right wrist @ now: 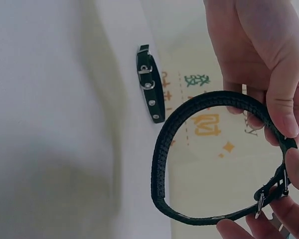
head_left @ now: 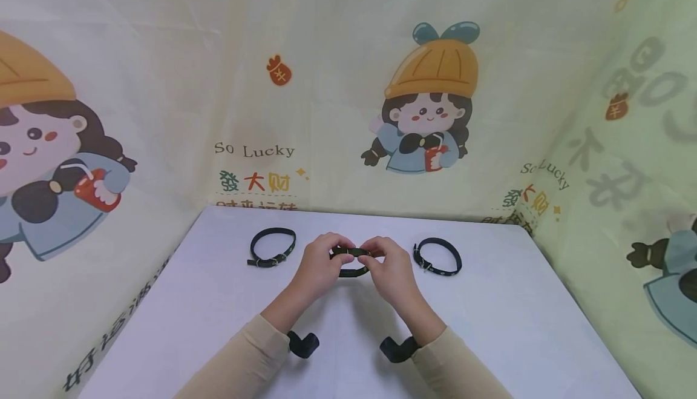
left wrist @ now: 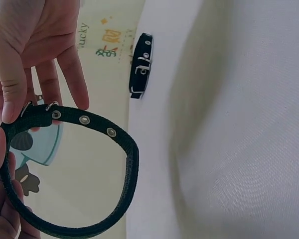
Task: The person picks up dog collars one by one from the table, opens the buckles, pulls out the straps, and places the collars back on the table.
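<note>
Both hands hold one dark pet collar [head_left: 354, 273] above the middle of the white table. My left hand [head_left: 321, 263] pinches its upper band from the left, and my right hand [head_left: 389, 269] pinches it from the right, thumbs close together. The wrist views show the same collar [left wrist: 133, 169] as a wide loop, with metal eyelets along the strap. In the right wrist view a metal ring [right wrist: 260, 205] hangs by the fingertips at the collar's lower right. Fingers partly hide the buckle, so I cannot tell whether it is fastened.
One dark collar [head_left: 267, 262] lies buckled on the table to the left of the hands, and another [head_left: 458, 253] to the right. A cartoon-printed cloth [head_left: 332, 114] surrounds the white table [head_left: 218, 326]. Black mounts [head_left: 304, 345] sit at both wrists.
</note>
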`<state>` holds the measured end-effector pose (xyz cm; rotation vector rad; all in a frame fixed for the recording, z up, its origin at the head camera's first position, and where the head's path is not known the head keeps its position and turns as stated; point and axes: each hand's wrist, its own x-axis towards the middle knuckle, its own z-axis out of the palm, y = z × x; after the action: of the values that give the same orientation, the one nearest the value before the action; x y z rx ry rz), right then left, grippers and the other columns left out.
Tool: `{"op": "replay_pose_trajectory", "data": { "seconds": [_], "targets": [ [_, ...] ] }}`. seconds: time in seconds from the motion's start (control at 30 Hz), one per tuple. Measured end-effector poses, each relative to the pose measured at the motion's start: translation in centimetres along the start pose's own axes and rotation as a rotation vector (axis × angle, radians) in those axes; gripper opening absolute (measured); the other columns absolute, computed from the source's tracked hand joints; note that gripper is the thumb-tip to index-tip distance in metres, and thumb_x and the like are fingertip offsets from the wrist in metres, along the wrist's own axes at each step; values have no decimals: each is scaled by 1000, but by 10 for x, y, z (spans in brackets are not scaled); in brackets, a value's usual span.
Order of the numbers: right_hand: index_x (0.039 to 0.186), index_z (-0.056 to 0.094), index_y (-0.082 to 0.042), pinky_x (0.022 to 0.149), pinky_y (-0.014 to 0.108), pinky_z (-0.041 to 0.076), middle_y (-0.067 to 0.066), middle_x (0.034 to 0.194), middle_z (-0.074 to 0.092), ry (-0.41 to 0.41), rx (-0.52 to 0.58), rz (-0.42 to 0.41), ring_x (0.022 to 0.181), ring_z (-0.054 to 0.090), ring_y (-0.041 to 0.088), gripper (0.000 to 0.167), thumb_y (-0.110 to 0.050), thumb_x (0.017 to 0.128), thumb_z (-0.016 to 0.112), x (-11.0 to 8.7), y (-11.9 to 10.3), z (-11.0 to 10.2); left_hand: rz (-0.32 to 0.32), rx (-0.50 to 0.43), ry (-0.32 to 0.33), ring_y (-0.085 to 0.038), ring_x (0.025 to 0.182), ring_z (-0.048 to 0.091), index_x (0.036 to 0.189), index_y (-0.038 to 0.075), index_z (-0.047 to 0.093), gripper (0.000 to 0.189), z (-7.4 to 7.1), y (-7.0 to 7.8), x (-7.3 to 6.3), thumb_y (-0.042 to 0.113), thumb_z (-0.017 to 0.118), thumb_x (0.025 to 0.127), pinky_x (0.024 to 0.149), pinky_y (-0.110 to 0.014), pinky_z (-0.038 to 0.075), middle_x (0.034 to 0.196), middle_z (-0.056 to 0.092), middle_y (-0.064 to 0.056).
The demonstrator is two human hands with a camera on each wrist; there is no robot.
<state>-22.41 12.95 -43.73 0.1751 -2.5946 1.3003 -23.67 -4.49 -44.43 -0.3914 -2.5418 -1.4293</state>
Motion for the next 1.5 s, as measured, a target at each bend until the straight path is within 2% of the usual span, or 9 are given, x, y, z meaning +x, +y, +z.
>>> {"op": "replay_pose_trajectory", "data": {
  "seconds": [0.37, 0.7, 0.93, 1.13, 1.23, 1.43, 1.5],
  "targets": [
    [105, 77, -19, 89, 44, 59, -1, 104, 77, 42, 32, -41, 104, 74, 22, 15, -10, 94, 83, -1, -3, -4, 10, -13, 26, -18, 100, 63, 108, 19, 79, 20, -2, 4, 1, 9, 84, 92, 83, -32, 62, 103, 72, 3],
    [106, 76, -21, 87, 42, 60, -2, 102, 78, 39, 73, 19, 106, 73, 22, 15, -11, 95, 82, -2, -7, -3, -32, -37, 26, -18, 99, 61, 109, 20, 78, 20, -4, 5, 0, 10, 84, 93, 81, -33, 61, 101, 70, 4],
    [104, 76, -21, 80, 35, 60, -2, 100, 78, 35, 111, 55, 103, 72, 21, 15, -10, 96, 82, -3, -5, -2, -35, -32, 18, -18, 98, 61, 109, 20, 78, 21, -7, 6, -2, 9, 85, 92, 78, -30, 61, 101, 69, 4],
    [105, 75, -18, 79, 34, 65, 1, 103, 78, 23, 166, 62, 100, 73, 20, 13, -8, 97, 80, -4, -5, -2, -42, -38, 16, -18, 98, 61, 109, 21, 78, 20, -8, 6, -3, 10, 84, 93, 77, -29, 60, 101, 69, 4],
    [106, 75, -17, 80, 36, 67, 3, 104, 77, 18, 192, 63, 99, 74, 21, 13, -7, 97, 79, -4, -6, -4, -45, -40, 21, -18, 98, 62, 108, 21, 78, 20, -9, 8, -3, 9, 84, 93, 77, -29, 60, 101, 69, 4],
    [107, 74, -15, 82, 47, 67, 5, 105, 77, 24, 243, 52, 101, 73, 23, 14, -6, 97, 78, -4, -3, -6, -18, -47, 31, -18, 97, 63, 109, 19, 78, 20, -7, 10, -2, 8, 83, 94, 76, -29, 60, 102, 70, 3],
    [107, 74, -15, 82, 47, 68, 5, 105, 76, 24, 248, 56, 101, 73, 23, 14, -5, 97, 78, -4, -2, -7, -18, -46, 31, -18, 96, 63, 109, 19, 78, 20, -6, 11, -3, 7, 83, 94, 76, -29, 60, 101, 70, 3]
  ]
}}
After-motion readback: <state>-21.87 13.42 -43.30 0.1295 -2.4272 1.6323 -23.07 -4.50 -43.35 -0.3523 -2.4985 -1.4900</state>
